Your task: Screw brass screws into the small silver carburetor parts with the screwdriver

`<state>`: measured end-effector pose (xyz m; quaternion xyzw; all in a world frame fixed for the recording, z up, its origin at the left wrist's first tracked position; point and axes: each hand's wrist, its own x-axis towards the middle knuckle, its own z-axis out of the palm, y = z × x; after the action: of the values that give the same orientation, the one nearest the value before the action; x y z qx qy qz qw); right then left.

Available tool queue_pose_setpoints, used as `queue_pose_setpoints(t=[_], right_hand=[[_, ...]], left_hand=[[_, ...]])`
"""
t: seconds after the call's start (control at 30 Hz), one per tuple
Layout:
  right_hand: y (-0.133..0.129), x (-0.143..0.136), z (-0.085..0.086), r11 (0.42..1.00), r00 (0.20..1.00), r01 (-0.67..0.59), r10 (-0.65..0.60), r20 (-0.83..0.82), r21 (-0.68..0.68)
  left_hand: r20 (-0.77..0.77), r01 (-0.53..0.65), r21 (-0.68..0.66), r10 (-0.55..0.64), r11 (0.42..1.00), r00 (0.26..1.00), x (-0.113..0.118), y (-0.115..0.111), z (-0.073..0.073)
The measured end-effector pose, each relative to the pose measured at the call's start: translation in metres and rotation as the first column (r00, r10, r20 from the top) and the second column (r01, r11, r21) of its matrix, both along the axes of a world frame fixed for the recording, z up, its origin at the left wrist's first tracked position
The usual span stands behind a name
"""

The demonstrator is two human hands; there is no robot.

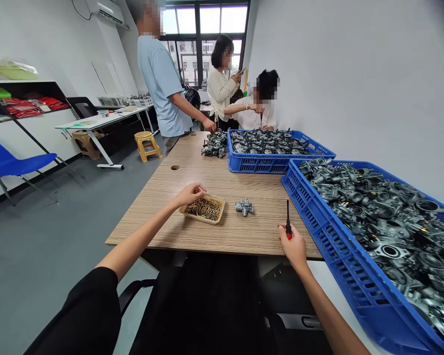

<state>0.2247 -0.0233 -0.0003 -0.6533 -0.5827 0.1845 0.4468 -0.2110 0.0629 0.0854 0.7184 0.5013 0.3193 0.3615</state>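
Note:
My left hand (189,195) is over the far left side of a shallow cream tray (222,208), its fingertips pinched together. Whatever they hold is too small to make out. Inside the tray lie many small brass-coloured screw-like parts (205,209). A single grey metal carburetor body (244,207) rests on the table to the right of the tray, touched by neither hand. Near the table's front right edge, my right hand (294,245) is closed around a screwdriver (288,226) with a red and black handle, its dark shaft pointing up and away from me.
A blue crate (320,231) heaped with metal carburetor bodies stands close on my right. Behind it, another blue crate (257,163) holds more, beside a pile of parts (215,144). Several people are at the table's far end. A yellow stool (147,145) stands left.

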Motion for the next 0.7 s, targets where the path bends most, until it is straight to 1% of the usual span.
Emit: queue_pose_setpoints(t=[0.07, 0.13, 0.23, 0.33, 0.4, 0.53, 0.63, 0.7], right_hand=[[0.000, 0.000, 0.000, 1.000, 1.000, 0.002, -0.002, 0.000, 0.000], [-0.001, 0.000, 0.000, 1.000, 1.000, 0.003, -0.003, 0.004, 0.004], [0.000, 0.001, -0.001, 1.000, 1.000, 0.004, -0.004, 0.013, 0.007], [0.000, 0.002, -0.003, 1.000, 1.000, -0.001, 0.001, 0.010, 0.000], [0.001, 0.004, -0.005, 1.000, 1.000, -0.008, 0.008, -0.001, -0.002], [0.002, 0.006, -0.008, 1.000, 1.000, -0.016, 0.016, 0.009, 0.009], [0.001, 0.005, -0.007, 1.000, 1.000, -0.021, 0.021, 0.014, 0.010], [0.000, 0.004, -0.005, 1.000, 1.000, -0.021, 0.020, 0.017, 0.007]], left_hand=[[-0.155, -0.031, 0.124, 0.050, 0.992, 0.987, -0.007, 0.002, 0.002], [-0.309, -0.017, 0.189, 0.076, 0.982, 0.948, -0.013, 0.003, 0.004], [-0.512, 0.067, 0.156, 0.023, 0.986, 0.859, -0.019, 0.002, 0.003], [-0.641, 0.124, 0.087, -0.040, 0.988, 0.767, -0.020, -0.002, -0.003], [-0.679, 0.126, 0.074, -0.043, 0.989, 0.733, -0.018, -0.006, -0.008], [-0.693, 0.075, 0.097, 0.013, 0.993, 0.721, -0.015, -0.013, -0.012], [-0.674, 0.089, 0.102, 0.003, 0.991, 0.738, -0.015, -0.015, -0.009], [-0.628, 0.090, 0.114, 0.002, 0.989, 0.779, -0.014, -0.015, -0.005]])
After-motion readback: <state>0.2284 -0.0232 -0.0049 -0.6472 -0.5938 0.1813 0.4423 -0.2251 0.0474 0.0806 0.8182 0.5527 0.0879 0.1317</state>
